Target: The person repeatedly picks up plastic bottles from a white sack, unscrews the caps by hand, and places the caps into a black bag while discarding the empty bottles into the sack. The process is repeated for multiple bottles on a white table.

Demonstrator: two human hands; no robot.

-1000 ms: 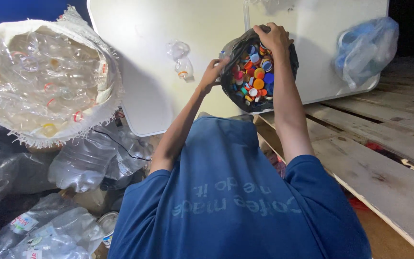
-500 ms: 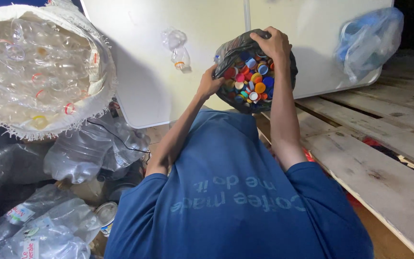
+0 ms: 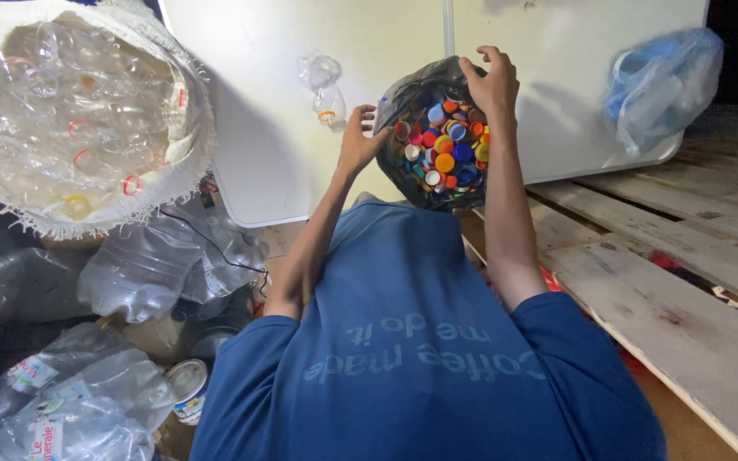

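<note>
White table (image 3: pixel 301 51), wooden pallet floor (image 3: pixel 685 248) — dim corners, soft light

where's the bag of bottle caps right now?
Head view, upper centre: the dark bag of bottle caps is held open between the left hand and right hand, against the white panel.

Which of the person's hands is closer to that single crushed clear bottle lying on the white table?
The left. The left hand grips the near-side rim of the black bag of bottle caps, just right of the crushed bottle. The right hand holds the bag's far rim, farther away.
</note>
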